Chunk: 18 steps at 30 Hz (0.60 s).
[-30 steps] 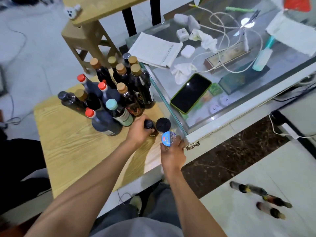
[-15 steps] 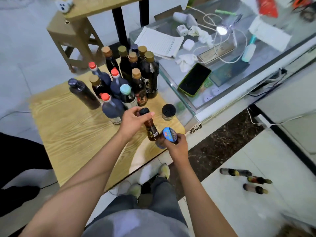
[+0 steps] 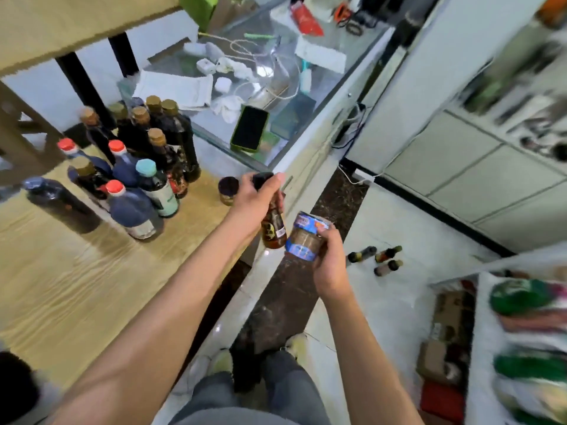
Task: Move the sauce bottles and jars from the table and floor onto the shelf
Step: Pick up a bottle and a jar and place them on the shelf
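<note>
Head view
Left hand: the left hand (image 3: 256, 199) grips a small bottle (image 3: 274, 228) by its neck, fingers curled round just below the black cap; the bottle hangs tilted, held in the air past the table edge.
Right hand: the right hand (image 3: 329, 265) holds a jar (image 3: 303, 237) from below and the side, fingers wrapped round its blue label; the blue lid faces up and toward the left hand.
Bottle and jar: they sit just beside each other, the bottle's base close to the jar's side; I cannot tell whether they touch.
Table: a wooden table (image 3: 61, 286) lies at the left, under the left forearm.
Bottles: a cluster of dark bottles (image 3: 138, 167) stands upright at the far part of the table, with tan, red, teal and dark caps, packed close together.
Small jar: a dark-lidded small jar (image 3: 228, 190) stands alone on the table, near the cluster and just left of the left hand.
Floor bottles: three small floor bottles (image 3: 380, 257) lie on their sides on the white floor, close together, right of the right hand.
Counter: a glass counter (image 3: 306, 142) runs beside the table; a phone (image 3: 250, 127) in a green case lies flat on it, among papers and cables.
Shelf: a shelf (image 3: 521, 332) at the lower right is blurred; green and red packs show on it.
</note>
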Tool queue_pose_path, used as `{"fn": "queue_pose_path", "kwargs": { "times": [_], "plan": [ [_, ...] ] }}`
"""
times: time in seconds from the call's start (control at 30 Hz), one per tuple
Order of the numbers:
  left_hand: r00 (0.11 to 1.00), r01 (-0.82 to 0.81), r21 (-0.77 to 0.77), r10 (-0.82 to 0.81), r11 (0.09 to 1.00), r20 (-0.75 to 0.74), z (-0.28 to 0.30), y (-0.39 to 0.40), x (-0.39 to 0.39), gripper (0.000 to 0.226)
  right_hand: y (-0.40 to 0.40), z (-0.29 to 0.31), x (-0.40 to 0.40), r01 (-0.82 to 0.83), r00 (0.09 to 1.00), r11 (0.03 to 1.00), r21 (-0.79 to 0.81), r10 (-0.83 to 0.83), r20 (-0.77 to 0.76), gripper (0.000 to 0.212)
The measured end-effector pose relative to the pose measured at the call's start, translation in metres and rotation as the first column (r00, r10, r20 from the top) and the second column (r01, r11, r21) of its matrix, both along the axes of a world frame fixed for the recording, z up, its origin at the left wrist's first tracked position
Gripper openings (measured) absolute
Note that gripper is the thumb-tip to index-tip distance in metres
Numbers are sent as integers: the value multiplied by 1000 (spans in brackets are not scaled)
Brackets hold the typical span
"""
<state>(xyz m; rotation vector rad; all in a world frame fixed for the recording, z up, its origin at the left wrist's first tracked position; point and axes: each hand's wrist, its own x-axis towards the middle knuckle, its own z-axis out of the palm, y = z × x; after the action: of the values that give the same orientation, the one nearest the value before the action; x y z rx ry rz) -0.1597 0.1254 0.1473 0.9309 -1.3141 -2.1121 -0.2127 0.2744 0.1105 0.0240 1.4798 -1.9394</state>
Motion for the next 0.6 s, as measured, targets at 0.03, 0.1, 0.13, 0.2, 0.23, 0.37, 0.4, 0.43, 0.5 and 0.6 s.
{"fn": "queue_pose_path", "kwargs": {
  "times": [0.03,0.1,0.13,0.2,0.23,0.37,0.4,0.43,0.5,0.6],
  "plan": [
    [999,37,15,-36,999,-20,9,12,-8,34,14,9,-3,29,999,999,-26,-28,27,33],
    [988,140,55,-137,989,-70,30,45,-26,28,52,27,-14,99,994,993,-71,-95,58,35],
    [975,205,71,-197,976,-106,40,63,-35,22,74,36,-21,145,988,985,-90,-139,65,34],
    [937,327,63,-315,943,-152,55,95,-51,18,113,51,-34,210,976,968,-141,-199,87,37],
    [916,380,25,-373,925,-147,62,115,-61,17,135,58,-40,225,973,960,-166,-212,88,39],
    [870,447,-143,-467,883,-161,93,203,-103,32,218,81,-62,261,964,944,-204,-267,-6,65],
    [854,459,-165,-484,873,-188,101,232,-114,32,243,89,-67,283,954,938,-201,-298,-45,62],
    [836,479,-187,-511,858,-202,110,260,-124,33,268,96,-72,310,940,929,-204,-331,-78,58],
    [795,520,-251,-570,816,-206,122,313,-144,37,318,111,-82,386,903,897,-215,-415,-113,61],
    [710,603,-317,-673,732,-205,140,391,-172,32,396,127,-94,507,822,835,-213,-543,-174,67]
  ]
}}
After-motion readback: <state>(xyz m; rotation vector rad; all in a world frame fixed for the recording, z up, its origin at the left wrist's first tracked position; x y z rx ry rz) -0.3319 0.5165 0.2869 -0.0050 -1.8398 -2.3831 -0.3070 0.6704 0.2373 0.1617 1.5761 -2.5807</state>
